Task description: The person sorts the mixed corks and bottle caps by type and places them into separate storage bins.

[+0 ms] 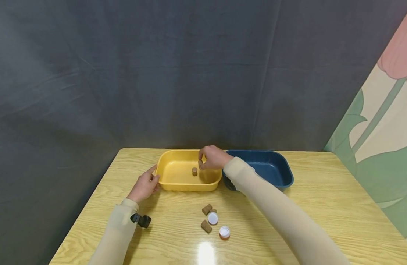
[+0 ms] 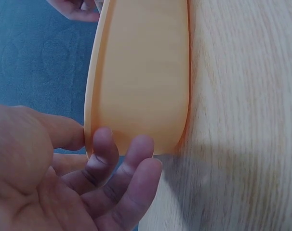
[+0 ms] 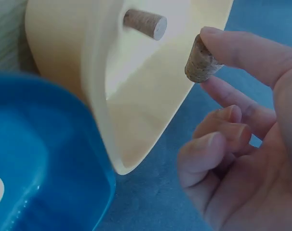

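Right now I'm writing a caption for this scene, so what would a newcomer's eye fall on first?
Probably the bright yellow oblong plastic tub, its left end touched by the left hand. Near its back right corner, the right hand pinches a speckled brown cork stopper, while another such stopper sits inside. Next, the dark blue plastic tub just to the right.

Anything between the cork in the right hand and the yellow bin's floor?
Nothing visible. The right hand pinches the cork at the yellow bin's open top; a second cork stands on the floor, off to one side, with bare floor around it.
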A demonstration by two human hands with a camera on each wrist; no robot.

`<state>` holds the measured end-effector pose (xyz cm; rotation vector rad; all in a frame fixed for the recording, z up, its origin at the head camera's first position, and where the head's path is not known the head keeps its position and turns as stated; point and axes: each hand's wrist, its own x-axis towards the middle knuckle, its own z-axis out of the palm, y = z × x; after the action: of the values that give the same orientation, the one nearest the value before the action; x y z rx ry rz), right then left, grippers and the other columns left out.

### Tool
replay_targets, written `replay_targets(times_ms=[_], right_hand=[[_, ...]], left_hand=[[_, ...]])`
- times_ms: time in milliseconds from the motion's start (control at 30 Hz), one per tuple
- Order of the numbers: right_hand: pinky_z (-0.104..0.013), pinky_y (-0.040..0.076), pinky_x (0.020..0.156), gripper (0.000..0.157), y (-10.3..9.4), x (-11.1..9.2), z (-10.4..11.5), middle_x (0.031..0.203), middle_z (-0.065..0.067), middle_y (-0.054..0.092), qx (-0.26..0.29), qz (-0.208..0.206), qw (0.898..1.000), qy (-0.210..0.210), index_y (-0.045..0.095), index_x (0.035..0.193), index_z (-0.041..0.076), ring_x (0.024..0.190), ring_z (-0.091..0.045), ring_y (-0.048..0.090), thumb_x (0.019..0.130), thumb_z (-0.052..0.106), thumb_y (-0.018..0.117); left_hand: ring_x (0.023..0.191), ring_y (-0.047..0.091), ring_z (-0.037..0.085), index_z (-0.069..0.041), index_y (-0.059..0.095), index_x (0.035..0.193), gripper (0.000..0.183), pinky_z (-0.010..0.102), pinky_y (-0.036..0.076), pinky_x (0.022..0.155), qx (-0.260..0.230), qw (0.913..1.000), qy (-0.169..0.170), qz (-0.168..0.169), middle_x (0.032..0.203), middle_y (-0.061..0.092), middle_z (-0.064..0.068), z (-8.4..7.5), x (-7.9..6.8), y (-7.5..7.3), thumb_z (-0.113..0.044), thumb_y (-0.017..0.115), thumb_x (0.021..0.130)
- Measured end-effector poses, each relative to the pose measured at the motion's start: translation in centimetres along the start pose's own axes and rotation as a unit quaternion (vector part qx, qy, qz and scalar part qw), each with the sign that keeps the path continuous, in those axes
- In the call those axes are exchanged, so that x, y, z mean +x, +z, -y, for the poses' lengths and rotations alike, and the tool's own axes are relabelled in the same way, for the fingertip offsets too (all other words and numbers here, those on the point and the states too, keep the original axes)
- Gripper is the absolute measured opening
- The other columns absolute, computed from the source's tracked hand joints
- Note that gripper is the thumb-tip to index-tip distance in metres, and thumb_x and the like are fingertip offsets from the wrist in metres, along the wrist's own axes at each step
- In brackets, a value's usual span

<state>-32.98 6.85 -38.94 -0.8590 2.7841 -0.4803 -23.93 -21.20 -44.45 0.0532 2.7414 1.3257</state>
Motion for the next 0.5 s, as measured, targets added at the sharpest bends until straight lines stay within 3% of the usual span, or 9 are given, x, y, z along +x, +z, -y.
replay_targets(times_ms=[500], right_hand=[[-0.031, 0.049, 0.069, 0.016, 1.0, 2.7, 0.1, 0.095, -0.001, 0.064, -0.051, 0.033, 0.996, 0.066, 0.072, 0.098, 0.013, 0.081, -0.02, 0.056, 0.084, 0.018, 0.078]], left_hand=[[0.074, 0.065, 0.027, 0.002, 0.023, 0.157, 0.055, 0.033, 0.054, 0.062, 0.005, 1.0, -0.002, 0.0, 0.087, 0.06, 0.018, 0.2, 0.1, 0.0, -0.013, 0.043, 0.108]])
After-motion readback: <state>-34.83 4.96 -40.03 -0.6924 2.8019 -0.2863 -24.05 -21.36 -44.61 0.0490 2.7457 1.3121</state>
